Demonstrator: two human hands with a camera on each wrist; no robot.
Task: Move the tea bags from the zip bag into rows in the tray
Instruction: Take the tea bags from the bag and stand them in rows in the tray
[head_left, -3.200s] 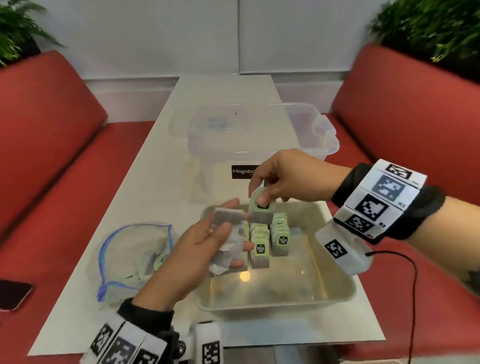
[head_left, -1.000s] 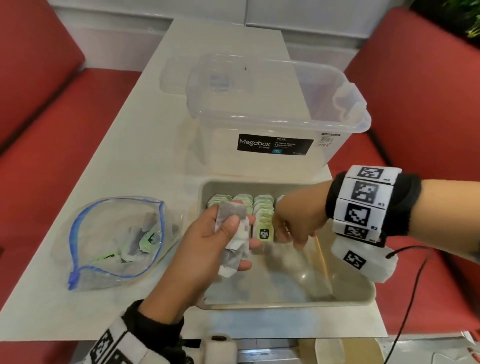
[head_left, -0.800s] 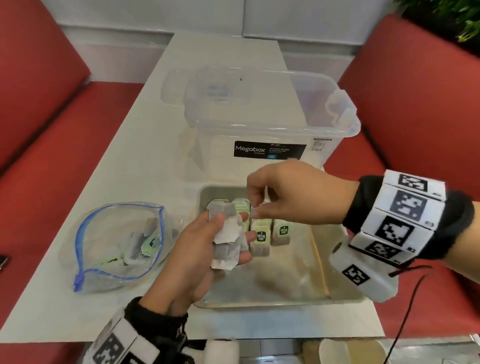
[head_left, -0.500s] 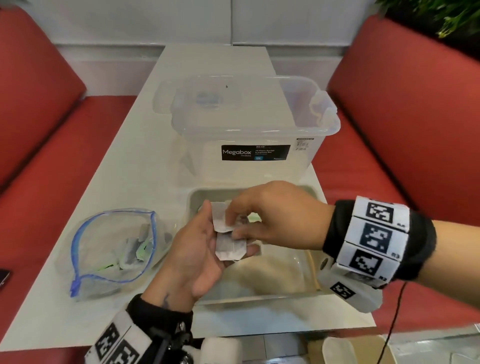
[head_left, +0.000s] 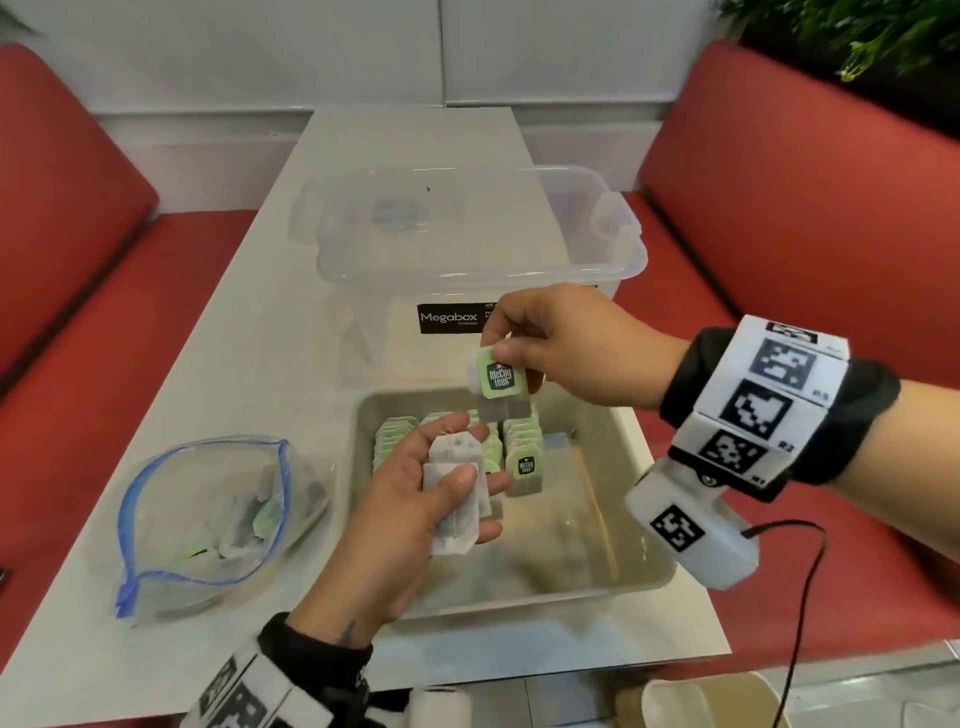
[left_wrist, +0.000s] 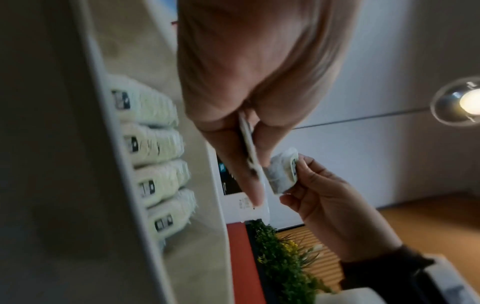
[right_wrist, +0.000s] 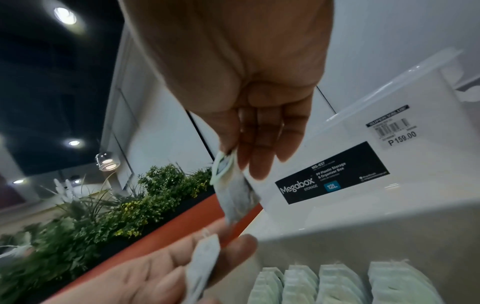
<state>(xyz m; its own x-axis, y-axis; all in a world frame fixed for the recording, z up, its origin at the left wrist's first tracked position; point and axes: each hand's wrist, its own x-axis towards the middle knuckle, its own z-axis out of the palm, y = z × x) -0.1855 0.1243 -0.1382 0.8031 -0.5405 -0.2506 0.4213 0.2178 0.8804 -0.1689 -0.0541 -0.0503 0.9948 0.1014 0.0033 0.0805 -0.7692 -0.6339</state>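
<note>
One clear storage box (head_left: 478, 249) stands just behind the tray (head_left: 613, 519).

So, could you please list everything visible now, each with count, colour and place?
tray: one, beige, near table edge
rows of tea bags: four, green-tagged, tray's far end
zip bag: one, clear with blue seal, left of tray, a few tea bags inside
storage box: one, clear, behind tray
table: one, white
benches: two, red, either side
plants: green, behind benches
left hand: holds white tea bags
right hand: pinches one tea bag above tray
</note>
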